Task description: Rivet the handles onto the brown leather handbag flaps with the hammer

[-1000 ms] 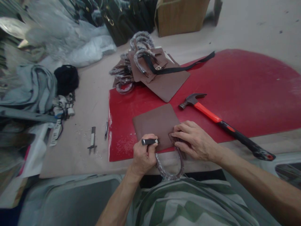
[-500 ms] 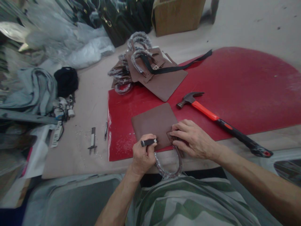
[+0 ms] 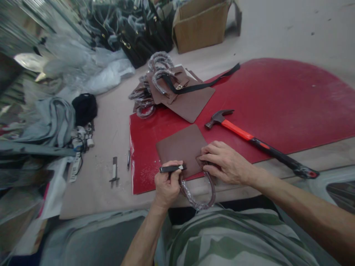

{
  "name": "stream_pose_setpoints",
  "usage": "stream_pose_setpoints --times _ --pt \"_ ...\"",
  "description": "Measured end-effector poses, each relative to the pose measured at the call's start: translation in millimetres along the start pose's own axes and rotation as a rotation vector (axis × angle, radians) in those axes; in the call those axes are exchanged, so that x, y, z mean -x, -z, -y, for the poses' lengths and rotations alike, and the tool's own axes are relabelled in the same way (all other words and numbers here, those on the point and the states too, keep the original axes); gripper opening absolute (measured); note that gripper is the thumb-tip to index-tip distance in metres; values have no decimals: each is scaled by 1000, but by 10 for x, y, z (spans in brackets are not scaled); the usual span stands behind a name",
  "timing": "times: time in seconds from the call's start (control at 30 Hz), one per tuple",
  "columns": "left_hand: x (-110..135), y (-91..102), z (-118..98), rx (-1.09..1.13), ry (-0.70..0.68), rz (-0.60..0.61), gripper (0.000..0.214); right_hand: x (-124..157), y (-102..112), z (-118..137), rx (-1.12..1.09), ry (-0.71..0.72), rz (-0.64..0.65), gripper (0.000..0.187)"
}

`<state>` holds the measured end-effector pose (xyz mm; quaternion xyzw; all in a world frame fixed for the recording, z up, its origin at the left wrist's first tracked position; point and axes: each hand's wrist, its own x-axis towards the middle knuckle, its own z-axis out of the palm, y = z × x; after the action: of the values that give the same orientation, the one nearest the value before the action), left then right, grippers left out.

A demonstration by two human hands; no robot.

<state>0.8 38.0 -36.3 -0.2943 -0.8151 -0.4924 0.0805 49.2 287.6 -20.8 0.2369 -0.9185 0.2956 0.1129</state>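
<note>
My left hand (image 3: 167, 184) is closed around a short dark pen-like tool (image 3: 169, 169), pale near the end pointing right. That end is at the lower edge of a brown leather panel (image 3: 180, 146). From the panel's near edge a curved bag handle (image 3: 198, 203), wrapped in clear plastic, loops toward my body. My right hand (image 3: 224, 162) pinches the leather tab at the handle's right end against the panel. Its fingertips partly cover the tab. The handle's left end runs beside my left hand, which hides part of it.
A claw hammer (image 3: 249, 138) lies right of the panel on the red mat (image 3: 285, 99). Behind are stacked brown leather panels with wrapped handles (image 3: 191, 105) and a black strap (image 3: 205, 87). A caliper-like tool (image 3: 114, 171) and pen (image 3: 128, 160) lie left; a cardboard box (image 3: 199, 31) stands behind.
The camera view has shifted slightly. In my left hand the dark tool now shows more of its length and lies across the fingers. My right hand stays on the tab.
</note>
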Motion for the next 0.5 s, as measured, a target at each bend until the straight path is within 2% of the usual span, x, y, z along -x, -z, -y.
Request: stream_pose_setpoints --times 0.17,0.33,0.5 --pt "3 -2 -23 28 63 -16 11 10 5 -9 -17 8 -13 25" --pt "-7 18 48 373 267 -73 15 7 -5 -40 -30 12 -15 24" --pt "-8 30 159 551 351 -105 20 9 -11 -50 -39 6 -28 24"
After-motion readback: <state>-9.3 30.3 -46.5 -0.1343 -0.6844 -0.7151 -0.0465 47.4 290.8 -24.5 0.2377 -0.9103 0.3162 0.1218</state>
